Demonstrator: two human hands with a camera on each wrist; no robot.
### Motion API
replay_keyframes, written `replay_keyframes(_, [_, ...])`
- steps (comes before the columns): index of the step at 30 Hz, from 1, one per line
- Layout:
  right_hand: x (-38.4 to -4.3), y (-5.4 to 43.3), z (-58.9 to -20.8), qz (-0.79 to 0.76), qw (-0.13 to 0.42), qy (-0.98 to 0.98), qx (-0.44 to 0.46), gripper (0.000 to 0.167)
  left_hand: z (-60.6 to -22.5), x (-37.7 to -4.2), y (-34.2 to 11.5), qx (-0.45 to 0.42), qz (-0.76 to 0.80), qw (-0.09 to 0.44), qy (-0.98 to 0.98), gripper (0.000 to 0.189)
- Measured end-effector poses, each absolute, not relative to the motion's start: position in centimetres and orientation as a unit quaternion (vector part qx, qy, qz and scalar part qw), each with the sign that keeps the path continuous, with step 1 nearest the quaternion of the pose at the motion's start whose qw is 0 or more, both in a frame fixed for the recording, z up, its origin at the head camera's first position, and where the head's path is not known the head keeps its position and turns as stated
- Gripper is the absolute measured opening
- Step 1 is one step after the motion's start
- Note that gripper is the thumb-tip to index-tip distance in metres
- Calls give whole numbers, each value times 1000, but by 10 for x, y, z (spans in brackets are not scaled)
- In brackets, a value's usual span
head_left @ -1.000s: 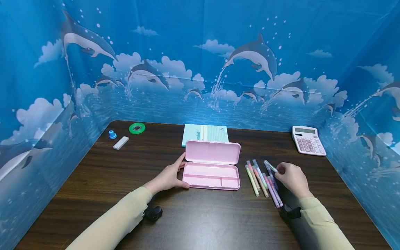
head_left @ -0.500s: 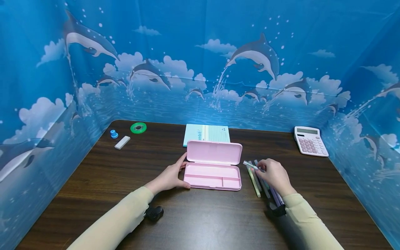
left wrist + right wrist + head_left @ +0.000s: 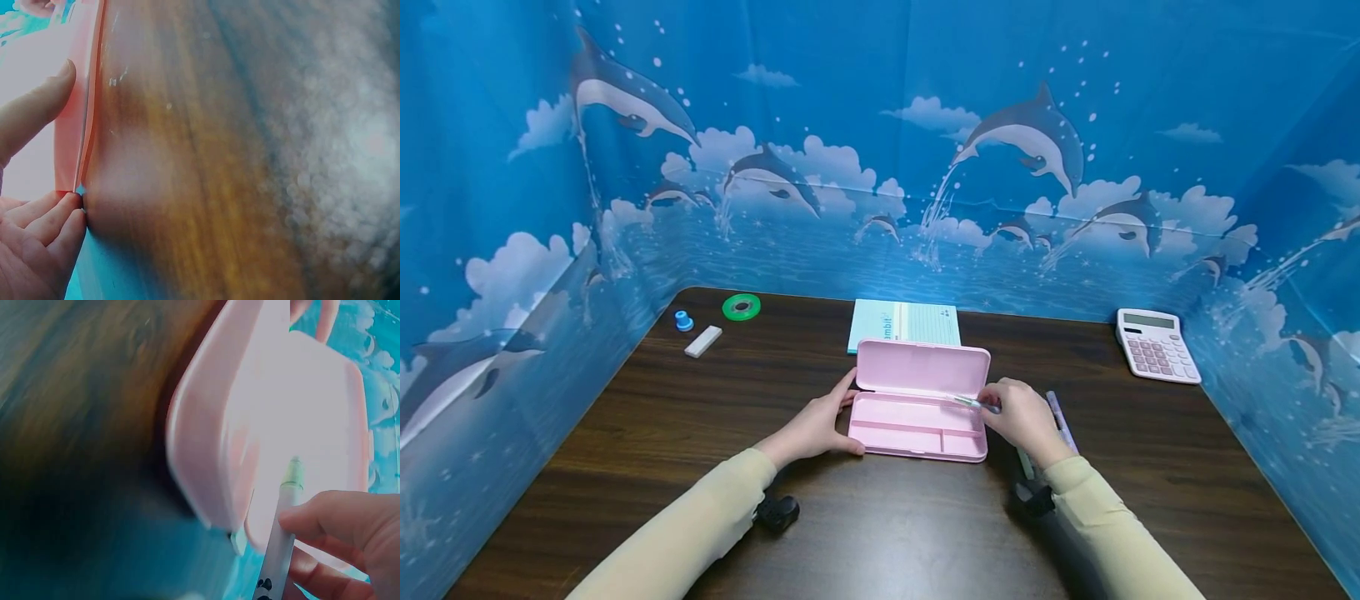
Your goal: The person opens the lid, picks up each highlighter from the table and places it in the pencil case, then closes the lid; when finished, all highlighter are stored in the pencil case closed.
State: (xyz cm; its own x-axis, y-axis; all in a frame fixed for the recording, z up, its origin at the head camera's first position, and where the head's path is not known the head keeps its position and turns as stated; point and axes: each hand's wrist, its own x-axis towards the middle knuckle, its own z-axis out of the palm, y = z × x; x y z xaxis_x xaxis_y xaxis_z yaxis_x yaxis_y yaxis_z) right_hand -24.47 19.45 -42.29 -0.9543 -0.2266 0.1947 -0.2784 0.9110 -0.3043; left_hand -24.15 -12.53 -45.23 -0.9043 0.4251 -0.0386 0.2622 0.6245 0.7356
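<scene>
A pink pencil case (image 3: 895,412) lies on the table with its lid (image 3: 922,367) raised. My left hand (image 3: 811,427) holds the case's left end, thumb at the front corner and fingers towards the back. In the right wrist view, my right hand (image 3: 350,534) pinches a marker (image 3: 284,512) with a white barrel and a pale green end. From the head view, this right hand (image 3: 1021,417) is at the case's right end, and the marker (image 3: 967,402) points left over the rear compartment. Other markers (image 3: 1060,419) lie under and beside the right hand, mostly hidden by it.
Behind the case lies a light blue notebook (image 3: 917,321). A calculator (image 3: 1157,346) sits at the back right. At the back left are a green tape roll (image 3: 741,307), a white eraser (image 3: 703,342) and a small blue object (image 3: 683,321). A dolphin-print curtain (image 3: 820,250) surrounds the table.
My right hand has lifted the marker from the group on the right and carried it left to the pencil case. The left hand has stayed on the case's left end.
</scene>
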Motion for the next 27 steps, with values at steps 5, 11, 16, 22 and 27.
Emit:
replay_keyframes(5, [-248,177,-426,171,68,-972,149,10,-451,-241,-126,191,391,103,894,119])
replay_keyframes(11, [-252,158,-429,182,56,-966,172,8,-449,-242,-123,188,388,103,896,120])
replay_keyframes(16, [-255,147,-434,182,65,-962,195,7,-450,-243,-120,188,385,104,897,119])
replay_keyframes(22, [-259,136,-436,175,59,-963,198,8,-451,-241,-120,184,386,104,898,120])
replay_keyframes(27, [-259,132,-435,176,64,-962,200,8,-452,-240,-123,181,385,103,899,120])
